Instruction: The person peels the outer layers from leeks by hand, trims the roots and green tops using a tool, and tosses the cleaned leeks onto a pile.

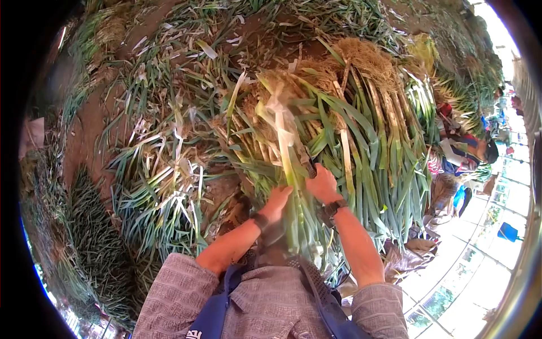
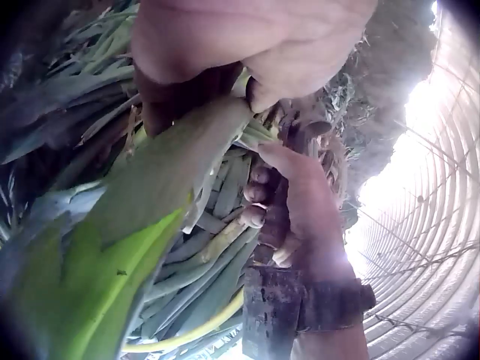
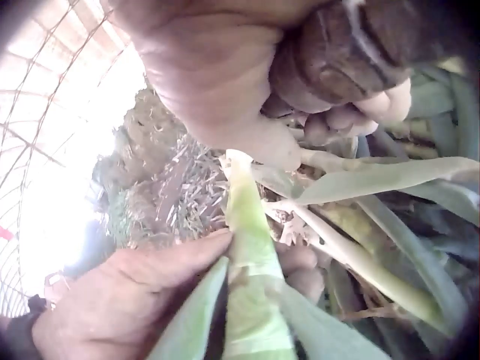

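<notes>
My left hand [image 1: 276,202] grips a leek [image 1: 287,152] low on its stalk, the white end pointing away from me and the green leaves hanging toward my body. In the right wrist view the thumb and fingers wrap the pale stalk [image 3: 251,225]. Close beside it, my right hand [image 1: 324,183] holds a tool by its thick dark brown handle [image 3: 337,60]; the working end is hidden. The right thumb lies right at the stalk's pale upper end in that view. In the left wrist view broad leaves [image 2: 150,180] trail below the left hand.
A big heap of leeks [image 1: 389,135] with brown roots [image 1: 367,59] lies ahead and to the right. Another pile [image 1: 164,198] with white ends lies to the left. Leaf scraps [image 1: 192,62] litter the brown ground. A person [image 1: 466,152] sits at the far right.
</notes>
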Demonstrator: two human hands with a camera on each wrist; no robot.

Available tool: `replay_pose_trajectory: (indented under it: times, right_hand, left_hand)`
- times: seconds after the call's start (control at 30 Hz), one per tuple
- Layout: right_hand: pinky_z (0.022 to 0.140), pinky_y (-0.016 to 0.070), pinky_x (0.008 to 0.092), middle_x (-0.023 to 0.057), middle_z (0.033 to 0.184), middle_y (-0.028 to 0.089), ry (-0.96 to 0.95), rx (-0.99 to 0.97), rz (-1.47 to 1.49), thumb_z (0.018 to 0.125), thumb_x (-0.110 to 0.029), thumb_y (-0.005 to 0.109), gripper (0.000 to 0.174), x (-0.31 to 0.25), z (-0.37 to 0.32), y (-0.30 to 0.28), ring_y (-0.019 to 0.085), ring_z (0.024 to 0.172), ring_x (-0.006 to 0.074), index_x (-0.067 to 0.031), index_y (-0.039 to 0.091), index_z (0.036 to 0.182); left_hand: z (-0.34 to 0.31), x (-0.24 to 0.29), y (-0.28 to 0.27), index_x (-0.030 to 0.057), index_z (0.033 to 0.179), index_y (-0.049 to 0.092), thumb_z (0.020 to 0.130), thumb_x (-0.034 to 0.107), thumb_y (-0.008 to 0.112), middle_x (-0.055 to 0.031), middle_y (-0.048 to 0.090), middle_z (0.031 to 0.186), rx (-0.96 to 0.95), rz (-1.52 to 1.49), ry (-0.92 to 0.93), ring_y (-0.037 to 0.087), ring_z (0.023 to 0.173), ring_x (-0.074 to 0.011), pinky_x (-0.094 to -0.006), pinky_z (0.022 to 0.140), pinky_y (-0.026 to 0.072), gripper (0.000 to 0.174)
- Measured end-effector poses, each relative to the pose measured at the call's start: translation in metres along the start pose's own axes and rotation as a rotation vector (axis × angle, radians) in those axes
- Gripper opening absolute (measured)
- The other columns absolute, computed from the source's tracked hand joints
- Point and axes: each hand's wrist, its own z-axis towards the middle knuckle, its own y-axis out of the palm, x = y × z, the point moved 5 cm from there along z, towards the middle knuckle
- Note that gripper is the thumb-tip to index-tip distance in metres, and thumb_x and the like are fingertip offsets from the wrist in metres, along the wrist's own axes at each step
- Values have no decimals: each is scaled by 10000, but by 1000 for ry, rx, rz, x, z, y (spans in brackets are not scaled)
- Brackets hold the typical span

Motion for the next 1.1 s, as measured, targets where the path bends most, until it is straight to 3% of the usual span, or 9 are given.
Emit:
replay_pose_trajectory:
  times: [0.07,0.13,0.2,0.43,0.5,0.67,0.77,1.03,1.1]
  right_hand:
    - [758,484,521,219,849,670,28,20,4,784,-300,640,371,4,4,-2,625,851,444,-54,599,1059]
    - [746,490,515,212,846,672,-109,-90,-33,788,-297,641,378,7,-4,0,627,843,441,-67,602,1084]
    - [738,491,514,214,846,671,-86,-90,-40,793,-306,644,381,17,-17,-2,627,838,438,-79,607,1097]
    - [752,493,507,227,875,670,-61,-160,1,803,-334,647,423,10,-36,3,632,860,426,-111,615,1161]
    - [774,495,503,227,898,675,-35,-209,12,793,-324,646,447,0,-29,10,633,886,423,-97,613,1177]
    - [843,485,503,237,986,673,-17,-224,-14,767,-312,647,525,-12,-11,10,614,967,427,-29,595,1206]
    - [822,488,507,239,966,672,-17,-225,-4,762,-292,650,486,-9,-16,10,619,944,430,-43,609,1177]
    - [778,494,511,241,925,667,41,-302,36,763,-295,651,421,9,-14,31,623,897,434,-62,631,1114]
    - [783,496,509,238,928,669,45,-344,16,765,-299,653,431,11,-7,37,624,900,431,-59,628,1122]
  left_hand:
    - [-1,4,-3,0,1182,561,979,212,550,-63,654,930,29,12,2,637,769,-164,-324,668,537,294]
    - [-3,7,-6,5,1174,565,979,213,552,-61,654,930,56,17,-2,639,773,-164,-325,665,537,286]
    - [-4,14,-10,9,1070,601,958,229,570,-55,622,873,81,-83,-14,610,729,-162,-316,646,513,249]
    - [-13,40,-2,15,1065,606,947,229,603,-52,630,882,84,-22,-69,636,735,-191,-356,656,549,245]
    - [-19,44,9,16,1140,584,970,237,578,-81,678,968,10,52,-110,685,808,-194,-358,697,592,279]
    - [-15,10,9,2,1157,582,939,237,636,-74,671,959,-109,201,-120,683,822,-196,-380,701,606,325]
    - [-19,-7,10,12,1201,591,928,199,646,-100,631,1058,-120,131,-222,661,849,-204,-349,698,598,336]
    - [-15,-40,-17,75,1232,537,937,155,613,-58,655,1009,-149,135,-338,673,915,-217,-391,756,612,315]
    - [-16,-42,-24,83,1163,571,905,125,619,-59,659,990,-123,129,-378,676,889,-211,-413,732,600,266]
